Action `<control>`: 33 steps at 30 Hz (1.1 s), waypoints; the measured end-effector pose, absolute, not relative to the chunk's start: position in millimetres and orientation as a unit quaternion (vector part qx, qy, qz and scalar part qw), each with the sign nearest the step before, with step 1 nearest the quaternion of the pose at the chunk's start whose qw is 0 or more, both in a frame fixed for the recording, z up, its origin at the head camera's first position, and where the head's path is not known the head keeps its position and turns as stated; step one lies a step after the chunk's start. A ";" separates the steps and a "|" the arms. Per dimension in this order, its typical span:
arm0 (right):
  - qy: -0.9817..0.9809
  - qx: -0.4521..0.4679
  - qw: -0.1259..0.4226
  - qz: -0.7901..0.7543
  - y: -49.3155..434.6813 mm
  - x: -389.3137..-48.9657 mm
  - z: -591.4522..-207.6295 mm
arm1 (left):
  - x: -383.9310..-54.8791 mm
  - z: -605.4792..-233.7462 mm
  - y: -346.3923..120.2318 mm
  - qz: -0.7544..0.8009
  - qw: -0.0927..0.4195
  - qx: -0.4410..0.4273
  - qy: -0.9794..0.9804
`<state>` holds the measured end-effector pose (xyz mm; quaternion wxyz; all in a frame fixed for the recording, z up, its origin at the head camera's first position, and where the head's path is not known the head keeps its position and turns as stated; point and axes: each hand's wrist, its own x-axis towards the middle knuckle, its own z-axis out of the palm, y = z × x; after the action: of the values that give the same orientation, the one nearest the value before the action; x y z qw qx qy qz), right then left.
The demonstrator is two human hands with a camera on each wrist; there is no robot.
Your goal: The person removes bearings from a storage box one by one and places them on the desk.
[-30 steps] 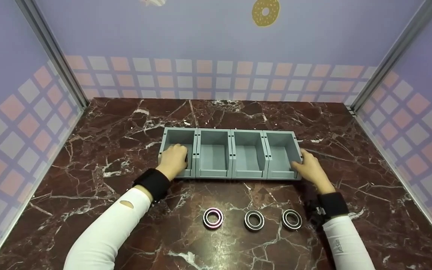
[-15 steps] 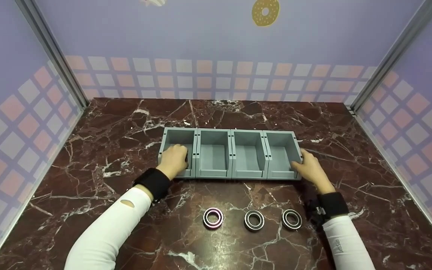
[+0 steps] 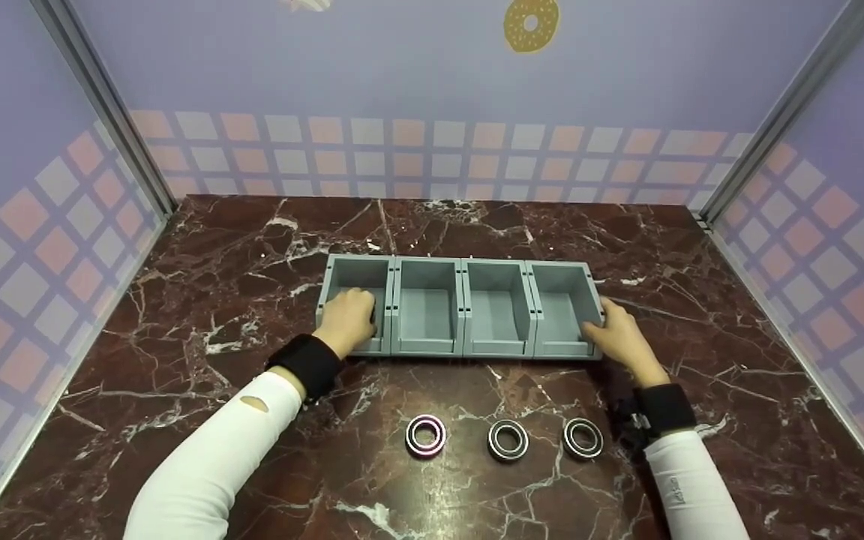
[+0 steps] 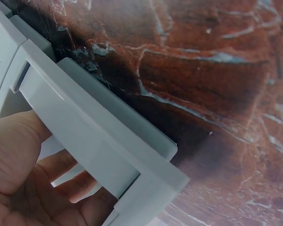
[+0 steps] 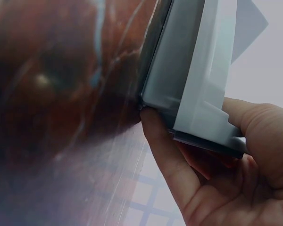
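A row of joined grey storage bins (image 3: 427, 346) stands across the middle of the table. My left hand (image 3: 347, 321) grips the leftmost bin, its fingers reaching down inside. In the left wrist view, thumb and fingers curl in behind the bin's front panel (image 4: 89, 127). At the other end, my right hand (image 3: 622, 337) pinches the outer side wall, thumb inside and fingers outside. The right wrist view shows one finger (image 5: 162, 150) along the bin's lower corner. Three ball bearings lie flat in front of the bins: a pinkish one (image 3: 425, 452), a middle one (image 3: 508, 457) and a right one (image 3: 583, 454).
The table (image 3: 207, 420) has a dark red marbled top. Purple walls with checked bands enclose it at the back (image 3: 432, 82) and both sides, joined by grey metal corner posts (image 3: 102, 97).
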<state>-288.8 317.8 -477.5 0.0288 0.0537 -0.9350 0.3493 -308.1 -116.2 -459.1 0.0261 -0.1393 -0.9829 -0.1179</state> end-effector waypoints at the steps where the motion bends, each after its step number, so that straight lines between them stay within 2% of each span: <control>1: -0.935 0.053 0.028 0.349 318.1 -288.8 -477.6 | -308.0 -459.0 -116.0 -0.117 0.026 -0.140 -0.983; 16: -0.937 0.050 0.019 0.344 316.7 -287.8 -475.3 | -308.5 -456.2 -115.3 -0.117 0.015 -0.145 -0.982; 33: -0.933 0.055 0.035 0.354 316.5 -287.2 -477.6 | -309.1 -455.9 -116.3 -0.117 0.014 -0.145 -0.982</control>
<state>-287.2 316.5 -477.6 0.0347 0.0553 -0.9329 0.3541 -309.1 -116.3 -455.9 0.0135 -0.1453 -0.9823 -0.1175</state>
